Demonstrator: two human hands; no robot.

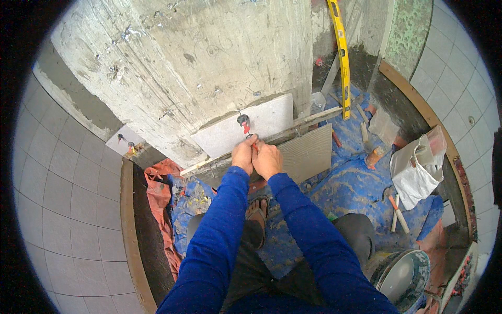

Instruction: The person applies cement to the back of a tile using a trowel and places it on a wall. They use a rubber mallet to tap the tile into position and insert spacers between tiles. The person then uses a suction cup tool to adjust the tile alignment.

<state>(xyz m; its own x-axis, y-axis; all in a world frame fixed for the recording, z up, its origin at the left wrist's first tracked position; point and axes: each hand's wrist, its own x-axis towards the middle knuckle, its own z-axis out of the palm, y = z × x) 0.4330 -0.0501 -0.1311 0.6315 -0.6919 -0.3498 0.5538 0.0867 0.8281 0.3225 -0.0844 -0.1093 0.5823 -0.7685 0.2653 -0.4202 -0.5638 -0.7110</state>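
Fingers narrow and bunched, tips of left hand and right hand pinched together on a small piece; only a dark curved edge and a bit of red-orange visible, rest covered by the thumbs and knuckles, exact shape impossible to tell. Location: in front of the lower edge of a white tile, just below a black-and-red fitting on the tile face. Fitting rounded and black at the top, narrower and red below; red end toward the hands, long axis close to upright in view, slightly slanted. Pointing of the pinched piece not readable. Tile smooth, flat, rectangular, long axis rising gently from left to right along the foot of a rough, scarred concrete wall. Directly beneath, a thin pale strip on much the same slope; below that, a beige panel with fine parallel ridges. Farther right, a straight yellow spirit level, long axis near upright. Around the feet, a creased, dirt-smeared blue tarp; on it, a slumped white sack and, near the legs, a round bucket with a crusted rim. Far left, crumpled orange sheeting and a grey tiled wall.
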